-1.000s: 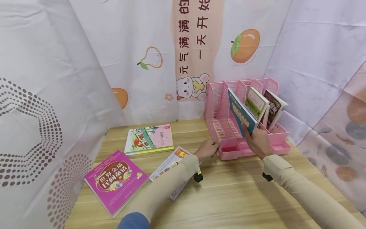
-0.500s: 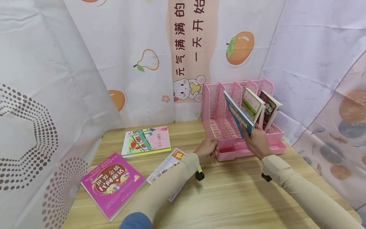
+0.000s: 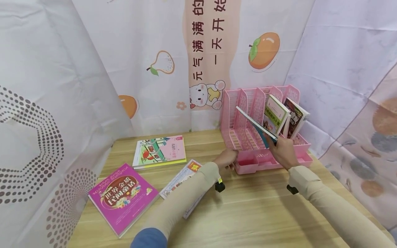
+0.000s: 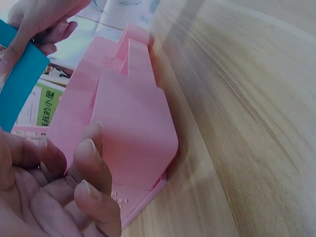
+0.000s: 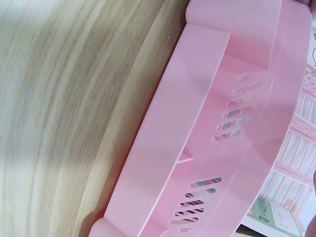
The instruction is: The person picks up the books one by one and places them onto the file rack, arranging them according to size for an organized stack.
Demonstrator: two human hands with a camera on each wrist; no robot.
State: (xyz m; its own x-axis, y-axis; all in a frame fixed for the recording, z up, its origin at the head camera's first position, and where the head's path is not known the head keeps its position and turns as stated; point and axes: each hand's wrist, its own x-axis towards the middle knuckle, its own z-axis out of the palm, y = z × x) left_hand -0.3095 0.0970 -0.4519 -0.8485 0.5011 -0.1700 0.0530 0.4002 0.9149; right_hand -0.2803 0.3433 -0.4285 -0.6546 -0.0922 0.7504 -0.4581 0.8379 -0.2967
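My right hand [image 3: 283,151] grips the lower end of a thin teal picture book [image 3: 258,127], which slants over a middle slot of a pink desktop book rack [image 3: 248,168]. The book appears nearly edge-on in the head view; its teal cover [image 4: 22,94] shows in the left wrist view. At the rack's front left corner is my left hand [image 3: 225,159]. In the left wrist view this left hand [image 4: 54,197] has loosely bent fingers, with nothing between them, overlapping the rack's side. The right wrist view mostly shows the rack's front tray [image 5: 163,113].
A green-and-white book [image 3: 276,113] and a dark-covered book [image 3: 294,119] lean in the right-hand slots. On the table's left lie a magenta book [image 3: 124,199], a pink-and-green book stack [image 3: 159,151] and a pale book [image 3: 178,179], partly under my left sleeve.
The teal book has turned from showing its cover to nearly edge-on, its top end swinging left and lower. My left hand stays by the rack corner.
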